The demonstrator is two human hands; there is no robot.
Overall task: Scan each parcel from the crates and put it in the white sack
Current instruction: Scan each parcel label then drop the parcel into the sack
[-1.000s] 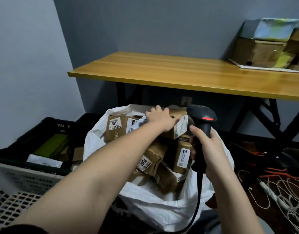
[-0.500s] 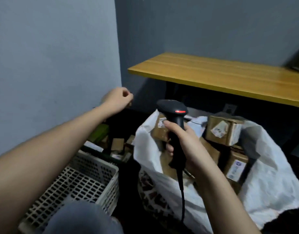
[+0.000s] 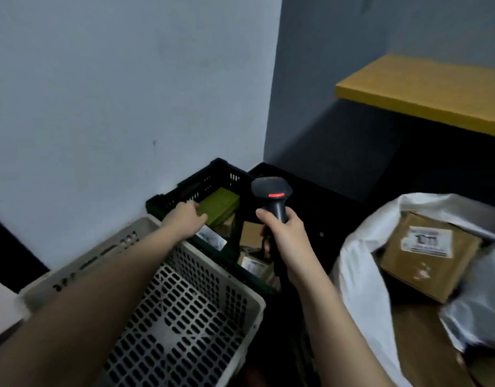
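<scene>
A black crate (image 3: 204,180) stands against the wall and holds a green parcel (image 3: 219,205), a white-labelled packet (image 3: 213,238) and small brown boxes (image 3: 252,236). My left hand (image 3: 185,219) reaches into this crate and touches the near edge of the green parcel; whether it grips is unclear. My right hand (image 3: 285,236) holds a black barcode scanner (image 3: 271,191) upright over the crate, its red light on. The white sack (image 3: 358,263) sits open at the right with a labelled brown box (image 3: 428,252) on top.
A pale perforated crate (image 3: 185,308) stands in front of the black one, under my left forearm, with nothing seen inside. A second dark crate (image 3: 310,191) sits behind the scanner. A wooden table (image 3: 425,85) juts out at the upper right. The wall is close on the left.
My view has swung left and down, away from the sack. My left hand has gone from the sack, through the air, down into the black crate onto the green parcel. The scanner stays in my right hand.
</scene>
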